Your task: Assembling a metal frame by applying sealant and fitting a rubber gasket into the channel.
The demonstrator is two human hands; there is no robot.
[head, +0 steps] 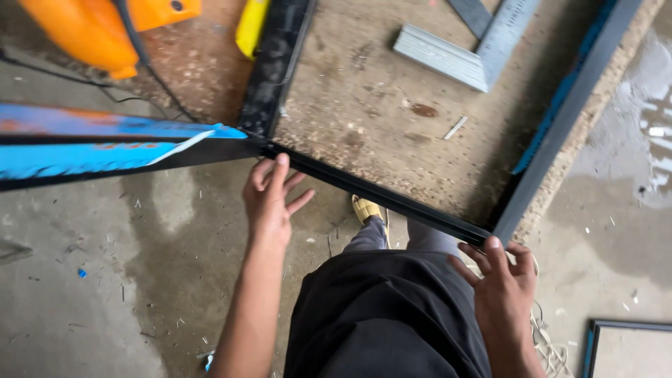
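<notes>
Two hands steady a dark metal frame [378,192] lying flat on the board: left hand [269,199] fingertips rest open on its near bar, right hand [500,280] grips the near corner. That bar runs upper-left to lower-right. Uneven pushing could skew the joints.

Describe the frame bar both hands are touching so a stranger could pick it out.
Find the dark rectangular frame lying on the brown board. Its near bar runs along the board's edge, from the left hand to the right hand. Unlike the side bars, it shows no blue film.
</notes>
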